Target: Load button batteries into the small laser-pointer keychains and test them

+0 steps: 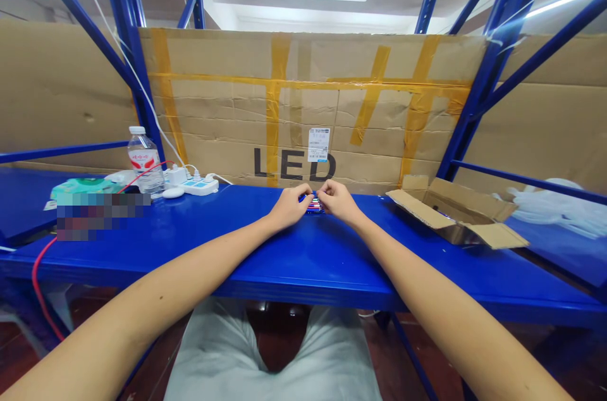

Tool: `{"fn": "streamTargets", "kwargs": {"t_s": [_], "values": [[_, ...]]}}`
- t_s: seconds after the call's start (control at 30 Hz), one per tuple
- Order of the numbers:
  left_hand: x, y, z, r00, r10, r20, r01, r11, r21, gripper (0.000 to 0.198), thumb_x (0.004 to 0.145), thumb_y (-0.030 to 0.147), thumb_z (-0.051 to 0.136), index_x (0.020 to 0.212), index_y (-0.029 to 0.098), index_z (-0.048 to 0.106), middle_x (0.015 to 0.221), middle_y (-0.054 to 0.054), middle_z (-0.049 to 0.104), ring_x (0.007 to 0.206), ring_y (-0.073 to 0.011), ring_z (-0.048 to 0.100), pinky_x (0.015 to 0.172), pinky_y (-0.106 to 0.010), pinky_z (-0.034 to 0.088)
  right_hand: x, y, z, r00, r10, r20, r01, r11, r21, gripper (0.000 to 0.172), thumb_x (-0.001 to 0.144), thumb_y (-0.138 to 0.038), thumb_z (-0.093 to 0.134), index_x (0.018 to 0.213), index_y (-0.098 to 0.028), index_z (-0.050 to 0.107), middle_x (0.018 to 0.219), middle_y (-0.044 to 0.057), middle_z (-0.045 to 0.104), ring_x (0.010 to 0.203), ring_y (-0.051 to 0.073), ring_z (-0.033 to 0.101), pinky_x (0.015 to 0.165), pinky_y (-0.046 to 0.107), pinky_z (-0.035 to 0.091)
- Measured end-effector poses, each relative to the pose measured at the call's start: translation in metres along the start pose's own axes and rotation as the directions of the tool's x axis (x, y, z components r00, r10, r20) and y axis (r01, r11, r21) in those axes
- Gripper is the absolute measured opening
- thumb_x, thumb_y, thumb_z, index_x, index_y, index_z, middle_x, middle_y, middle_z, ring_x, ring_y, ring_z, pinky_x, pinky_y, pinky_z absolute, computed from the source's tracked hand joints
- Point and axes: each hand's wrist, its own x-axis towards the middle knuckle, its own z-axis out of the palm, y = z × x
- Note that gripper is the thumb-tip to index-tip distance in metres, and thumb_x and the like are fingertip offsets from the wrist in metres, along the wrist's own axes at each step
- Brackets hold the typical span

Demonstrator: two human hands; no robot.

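my left hand [287,208] and right hand [340,203] pinching a small shiny multicoloured piece [313,204] from either side, piece at mid-width of blue table [303,259], open cardboard box [420,208] to the right, bottle [145,164] left

My blue table [294,265] is carrying a water bottle [145,166], a white power strip [200,186] and an open cardboard box [422,209]

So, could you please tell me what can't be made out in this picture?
Small item, head view: partly covered by the left hand and right hand.
Inside of the box, head view: partly hidden by its own walls.
Print on the label, head view: mostly too small to read.
Things at left, head view: masked by the pixelated patch.
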Motion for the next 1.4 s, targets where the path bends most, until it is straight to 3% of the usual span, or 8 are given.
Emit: {"fn": "streamTargets", "kwargs": {"t_s": [0.17, 0.33, 0.63, 1.03, 1.13, 1.4], "values": [[-0.001, -0.001, -0.001, 0.999, -0.042, 0.011, 0.042, 0.999, 0.024, 0.011, 0.083, 0.023, 0.052, 0.087, 0.018, 0.061, 0.078, -0.001, 0.066, 0.071, -0.0152, 0.057, 0.068, -0.027, 0.041, 0.0, -0.002, -0.007, 0.985, -0.17, -0.012, 0.16, 0.947, -0.279, 0.016, 0.075, -0.029, 0.054, 0.065, -0.021, 0.043, 0.055, -0.004, 0.049, 0.053, 0.012, 0.044, 0.052, 0.024, 0.032], [-0.004, 0.003, -0.001, 0.997, -0.036, 0.061, 0.035, 0.999, 0.024, 0.024, 0.079, 0.015, 0.049, 0.102, 0.018, 0.053, 0.066, 0.002, 0.058, 0.063, -0.0153, 0.054, 0.064, -0.028, 0.039, -0.004, -0.006, -0.009, 0.974, -0.217, 0.069, 0.221, 0.83, -0.511, 0.013, 0.078, -0.021, 0.049, 0.067, -0.021, 0.042, 0.059, -0.002, 0.05, 0.058, 0.013, 0.043, 0.056, 0.025, 0.029], [-0.005, 0.005, 0.001, 0.996, -0.041, 0.077, 0.043, 0.999, -0.03, 0.026, 0.078, 0.014, 0.049, 0.104, 0.019, 0.047, 0.065, 0.003, 0.056, 0.06, -0.0141, 0.051, 0.061, -0.027, 0.036, -0.007, -0.012, -0.006, 0.932, -0.238, 0.275, 0.363, 0.639, -0.678, 0.009, 0.088, -0.019, 0.047, 0.079, -0.019, 0.046, 0.074, 0.006, 0.062, 0.066, 0.017, 0.052, 0.059, 0.027, 0.029], [-0.001, 0.002, 0.003, 0.993, -0.073, 0.09, 0.078, 0.995, -0.057, 0.022, 0.075, 0.011, 0.051, 0.094, 0.021, 0.047, 0.065, 0.003, 0.059, 0.062, -0.0147, 0.055, 0.061, -0.027, 0.038, -0.009, -0.022, -0.008, 0.896, -0.165, 0.413, 0.444, 0.391, -0.806, 0.013, 0.092, -0.011, 0.042, 0.097, -0.014, 0.053, 0.093, 0.015, 0.066, 0.082, 0.023, 0.061, 0.07, 0.032, 0.038], [0.0, -0.001, 0.004, 0.992, -0.083, 0.094, 0.089, 0.994, -0.061, 0.024, 0.074, 0.01, 0.051, 0.095, 0.021, 0.048, 0.065, 0.003, 0.058, 0.062, -0.0148, 0.055, 0.06, -0.027, 0.037, -0.009, -0.023, -0.009, 0.89, -0.162, 0.426, 0.455, 0.368, -0.811, 0.016, 0.09, -0.007, 0.042, 0.099, -0.014, 0.053, 0.094, 0.015, 0.066, 0.084, 0.024, 0.061, 0.071, 0.033, 0.039], [0.002, -0.002, 0.003, 0.986, -0.138, 0.093, 0.144, 0.988, -0.059, 0.02, 0.075, 0.013, 0.055, 0.093, 0.019, 0.052, 0.066, 0.003, 0.061, 0.062, -0.0142, 0.055, 0.06, -0.026, 0.038, -0.008, -0.022, -0.014, 0.911, -0.157, 0.382, 0.411, 0.422, -0.808, 0.012, 0.091, -0.01, 0.042, 0.097, -0.016, 0.052, 0.094, 0.014, 0.066, 0.081, 0.022, 0.06, 0.066, 0.03, 0.036]]}}
